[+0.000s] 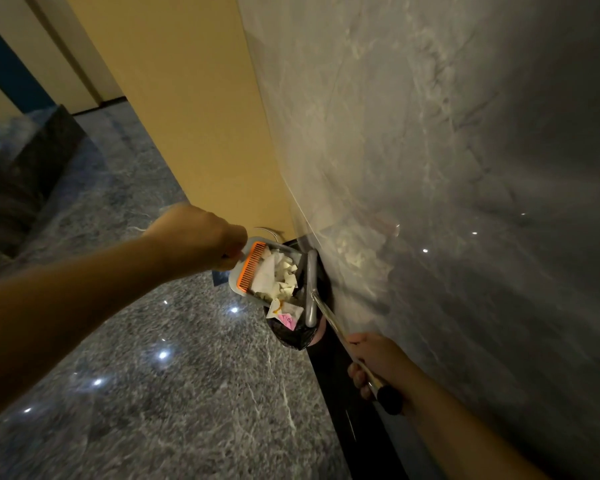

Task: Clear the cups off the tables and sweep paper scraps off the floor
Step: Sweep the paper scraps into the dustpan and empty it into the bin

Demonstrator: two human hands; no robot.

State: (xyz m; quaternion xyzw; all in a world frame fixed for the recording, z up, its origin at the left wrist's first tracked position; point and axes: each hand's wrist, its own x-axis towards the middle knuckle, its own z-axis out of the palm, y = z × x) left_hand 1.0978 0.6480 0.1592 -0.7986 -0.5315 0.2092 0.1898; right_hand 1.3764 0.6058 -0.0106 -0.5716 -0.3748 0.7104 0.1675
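While our left hand (207,237) grips the dustpan (257,268) over the bin (291,332), tilt it steeply so the paper scraps (278,275) drop inside. Our right hand (374,362), clamped on the broom (310,285) handle, keeps its head just beside the bin.

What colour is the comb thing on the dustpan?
Orange. The comb lines the grey dustpan, seen best from the head camera.

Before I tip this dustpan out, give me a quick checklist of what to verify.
1. Left hand grips the dustpan: ok.
2. Paper scraps sit inside the pan: ok.
3. Pan held over the black-bagged bin: ok.
4. Right hand holds the broom handle: ok.
5. Broom head clear of the bin opening: not ok, it lies across it.
6. Room left in the bin: cannot tell.
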